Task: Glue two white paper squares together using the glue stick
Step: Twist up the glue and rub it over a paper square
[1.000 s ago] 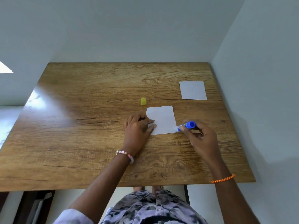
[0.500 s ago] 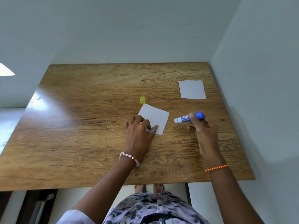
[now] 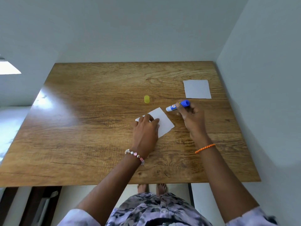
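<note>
The glue stick (image 3: 177, 105) lies nearly level above the wooden table (image 3: 91, 128), its long axis running left to right with the white uncapped tip toward the left and the blue end to the right, gripped around the blue end by the curled fingers of the right hand (image 3: 190, 116). Just below and left of its tip, the near paper square (image 3: 162, 122) sits turned like a diamond under the left hand (image 3: 145, 129), which presses on it and hides its left part, though whether the fingers are flat or slightly curled is hard to make out. The second paper square (image 3: 197, 89) lies apart near the far right corner, and the yellow cap (image 3: 146, 99) lies beyond the near square.
</note>
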